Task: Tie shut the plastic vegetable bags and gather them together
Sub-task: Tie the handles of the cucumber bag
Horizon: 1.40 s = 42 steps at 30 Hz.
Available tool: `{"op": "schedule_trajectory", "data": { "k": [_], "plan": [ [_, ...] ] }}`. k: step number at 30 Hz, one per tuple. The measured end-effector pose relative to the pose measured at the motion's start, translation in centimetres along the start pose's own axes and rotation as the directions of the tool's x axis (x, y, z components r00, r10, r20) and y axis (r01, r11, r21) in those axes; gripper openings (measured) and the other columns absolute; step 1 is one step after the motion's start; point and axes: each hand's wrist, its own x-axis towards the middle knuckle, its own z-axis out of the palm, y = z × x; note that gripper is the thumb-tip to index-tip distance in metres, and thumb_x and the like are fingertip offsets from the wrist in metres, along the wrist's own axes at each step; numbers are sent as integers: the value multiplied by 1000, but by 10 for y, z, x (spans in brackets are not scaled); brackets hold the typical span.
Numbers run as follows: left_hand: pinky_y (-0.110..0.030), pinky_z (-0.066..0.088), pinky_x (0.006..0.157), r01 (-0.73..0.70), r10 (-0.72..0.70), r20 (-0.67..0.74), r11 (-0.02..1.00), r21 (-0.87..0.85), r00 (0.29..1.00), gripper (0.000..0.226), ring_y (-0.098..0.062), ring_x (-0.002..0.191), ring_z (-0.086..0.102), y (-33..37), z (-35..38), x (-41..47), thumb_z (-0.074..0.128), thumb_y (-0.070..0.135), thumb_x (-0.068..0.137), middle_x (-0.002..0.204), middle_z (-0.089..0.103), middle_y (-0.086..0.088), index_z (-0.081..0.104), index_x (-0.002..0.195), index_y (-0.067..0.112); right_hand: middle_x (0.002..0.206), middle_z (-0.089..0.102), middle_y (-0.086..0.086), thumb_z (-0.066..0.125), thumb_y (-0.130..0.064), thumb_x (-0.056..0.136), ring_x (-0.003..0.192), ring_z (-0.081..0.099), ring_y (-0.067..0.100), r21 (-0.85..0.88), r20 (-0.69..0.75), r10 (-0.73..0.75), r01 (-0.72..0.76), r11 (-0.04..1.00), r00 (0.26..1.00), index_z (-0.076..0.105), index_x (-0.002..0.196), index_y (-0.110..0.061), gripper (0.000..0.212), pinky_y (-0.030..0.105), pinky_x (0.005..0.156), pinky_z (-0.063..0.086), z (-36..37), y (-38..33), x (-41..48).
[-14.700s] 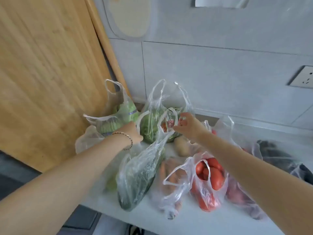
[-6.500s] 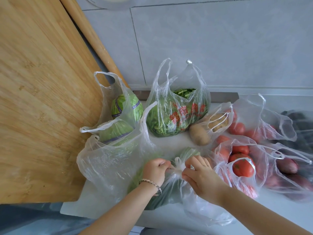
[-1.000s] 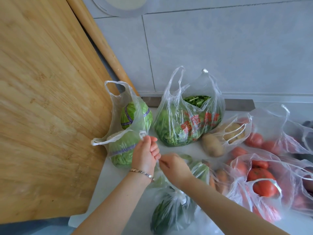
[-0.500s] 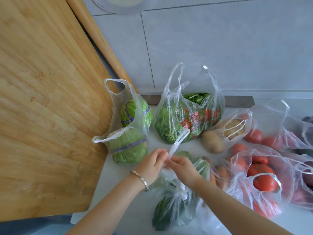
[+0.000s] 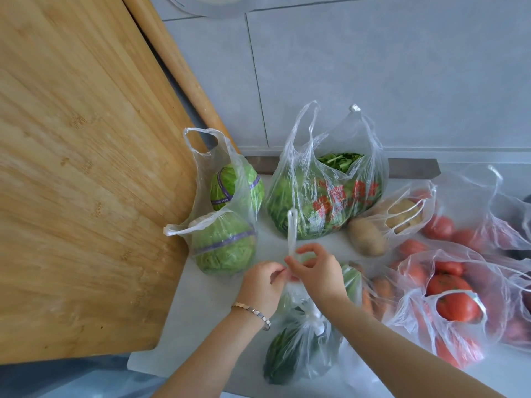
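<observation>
A white counter (image 5: 207, 305) runs along a grey tiled wall (image 5: 373, 81), with a big wooden board (image 5: 86, 168) leaning at the left.

The left hand (image 5: 263, 285) has its fingertips (image 5: 280, 272) pinched shut on a twisted strip of clear plastic. The right hand (image 5: 317, 272) pinches the same strip between thumb and forefinger, its other fingers curled loosely open above. That strip is a handle (image 5: 292, 234) standing straight up from between the two hands. It belongs to the cucumber bag (image 5: 298, 346), which lies on the counter under the wrists, near the front edge; a white knot of plastic shows just below the right wrist. A bracelet (image 5: 253, 311) circles the left wrist.

Behind the left hand the cabbage bag (image 5: 227, 214) stands against the board's edge, its handles loose and open. Purple bands wrap both cabbages; their print is too small to read. Beside it the greens bag (image 5: 324, 193) stands at the wall, mouth open, with red characters printed on it that I cannot make out.

To the right, a potato (image 5: 366, 237) lies half out of its open bag (image 5: 402, 211). The tomato bags (image 5: 451, 300) crowd the right side, untied, with carrots (image 5: 376, 291) between them and the right hand.

Bare counter shows left of the cucumber bag, down to the front edge, and in a small gap ahead of the hands.
</observation>
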Motion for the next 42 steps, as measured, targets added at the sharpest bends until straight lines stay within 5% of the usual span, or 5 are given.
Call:
{"op": "schedule_trajectory", "data": {
  "k": [6,13,20,30,42],
  "plan": [
    [-9,40,62,267,-239,129,921,-284,962,12,-8,70,55,3,-4,4,56,20,88,70,60,7,64,82,13,83,66,-7,57,-22,88,76,59,9,-248,233,-311,366,897,921,57,115,-22,27,20,76,48,-14,1,-11],
    [-23,45,74,153,-143,123,986,-73,982,17,-15,77,55,6,-10,2,52,18,90,79,58,0,65,92,7,70,63,3,65,-1,67,56,60,20,-504,387,-549,668,547,741,69,91,-14,27,21,51,46,-11,8,-8],
    [-18,33,62,-32,34,-29,997,66,999,19,-14,73,49,5,-8,-4,58,19,87,76,55,-1,68,87,4,117,45,11,42,12,82,85,52,31,-572,438,-372,573,587,819,58,114,-7,40,28,70,34,-10,8,-4],
    [-20,28,46,46,-44,-133,999,11,990,42,-11,46,31,4,3,-18,57,28,88,46,31,4,44,50,18,100,70,6,49,-8,91,87,59,16,-257,163,-219,255,932,962,68,106,-10,24,6,67,38,-4,1,-17],
    [-7,36,67,-105,104,-66,994,-5,992,23,-8,74,50,-3,0,-11,49,16,91,79,54,3,68,94,3,61,63,-6,60,4,81,50,53,-1,234,384,92,-193,953,919,64,76,-19,24,11,53,40,-26,-10,-11]
  ]
}}
